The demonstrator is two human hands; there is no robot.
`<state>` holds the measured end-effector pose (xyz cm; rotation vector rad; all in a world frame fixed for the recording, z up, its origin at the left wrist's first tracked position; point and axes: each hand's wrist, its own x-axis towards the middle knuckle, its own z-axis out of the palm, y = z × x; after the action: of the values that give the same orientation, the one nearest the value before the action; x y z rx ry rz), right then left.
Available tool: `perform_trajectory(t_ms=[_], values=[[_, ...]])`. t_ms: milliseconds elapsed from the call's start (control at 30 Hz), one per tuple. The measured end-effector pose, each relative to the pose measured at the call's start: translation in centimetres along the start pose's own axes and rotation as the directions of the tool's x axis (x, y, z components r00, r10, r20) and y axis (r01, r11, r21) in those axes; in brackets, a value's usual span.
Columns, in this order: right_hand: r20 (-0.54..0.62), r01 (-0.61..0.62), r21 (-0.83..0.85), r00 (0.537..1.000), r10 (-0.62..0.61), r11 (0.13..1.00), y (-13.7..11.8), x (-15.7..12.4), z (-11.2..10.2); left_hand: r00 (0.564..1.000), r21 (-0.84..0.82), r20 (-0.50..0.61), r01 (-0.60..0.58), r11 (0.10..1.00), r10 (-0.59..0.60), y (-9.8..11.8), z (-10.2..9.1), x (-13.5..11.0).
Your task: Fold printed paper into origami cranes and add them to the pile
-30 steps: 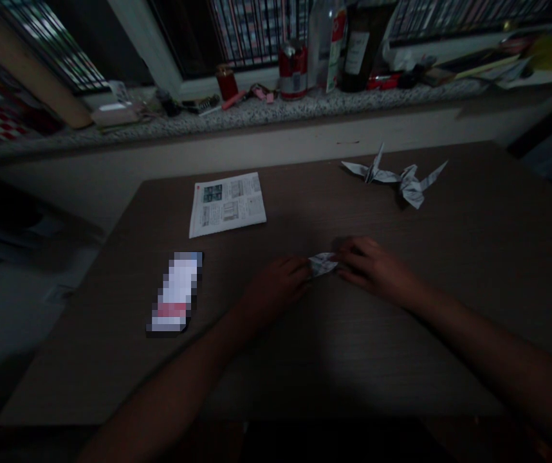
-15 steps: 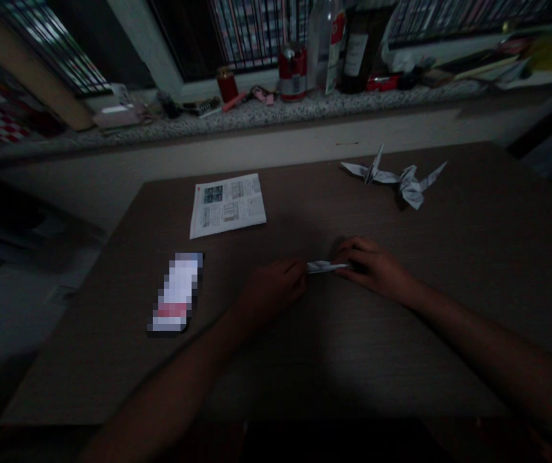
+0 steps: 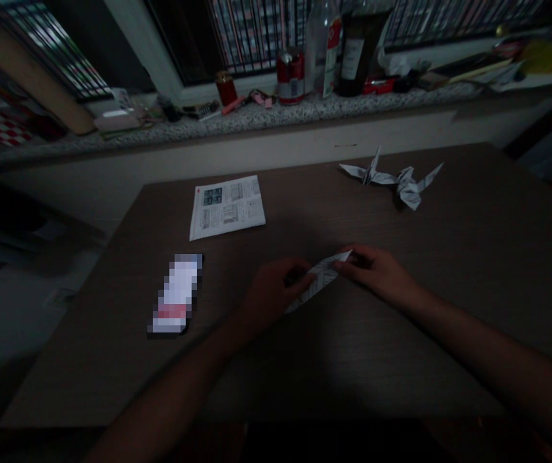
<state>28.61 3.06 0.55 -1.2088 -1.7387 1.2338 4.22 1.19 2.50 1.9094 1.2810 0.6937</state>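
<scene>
A narrow folded piece of printed paper [image 3: 322, 278] lies slanted between my two hands over the brown table [image 3: 473, 257]. My left hand [image 3: 276, 294] pinches its lower left end, fingers curled. My right hand [image 3: 377, 273] grips the upper right tip with closed fingers. Two finished paper cranes [image 3: 394, 179] stand at the far right of the table.
A printed sheet [image 3: 228, 207] lies flat at the table's far left. A phone [image 3: 177, 294] rests near the left edge. The stone ledge [image 3: 257, 116] behind holds a red can [image 3: 290, 76], bottles [image 3: 341, 45] and small clutter.
The folded paper, flat and short between my fingers before, is now longer and tilted, its right tip raised. My left hand has slid slightly down and left.
</scene>
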Motion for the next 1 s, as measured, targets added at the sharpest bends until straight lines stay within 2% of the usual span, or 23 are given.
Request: perform_trajectory(t_ms=[133,367,633,767,1000], values=[[0.001,-0.031,0.043,1.000,0.031,0.999,-0.2,-0.1,0.4,0.999,-0.100,0.026,0.024,0.995,-0.021,0.4,0.4,-0.3],[0.018,-0.069,0.107,0.998,0.067,0.992,-0.4,-0.1,0.5,0.991,-0.149,0.132,0.047,0.988,-0.028,0.6,0.4,0.3],[-0.018,-0.132,0.057,0.991,0.133,0.990,-0.9,-0.1,0.5,0.996,-0.173,0.066,0.077,0.982,-0.067,0.9,1.1,1.1],[-0.005,-0.134,0.104,0.991,0.136,0.985,-1.0,-0.2,0.6,0.995,-0.174,0.023,0.099,0.980,-0.096,1.0,1.4,0.9],[-0.002,-0.139,0.166,0.990,0.141,0.976,-1.2,-0.3,0.8,0.996,-0.195,0.013,0.092,0.977,-0.091,0.8,1.8,0.7]])
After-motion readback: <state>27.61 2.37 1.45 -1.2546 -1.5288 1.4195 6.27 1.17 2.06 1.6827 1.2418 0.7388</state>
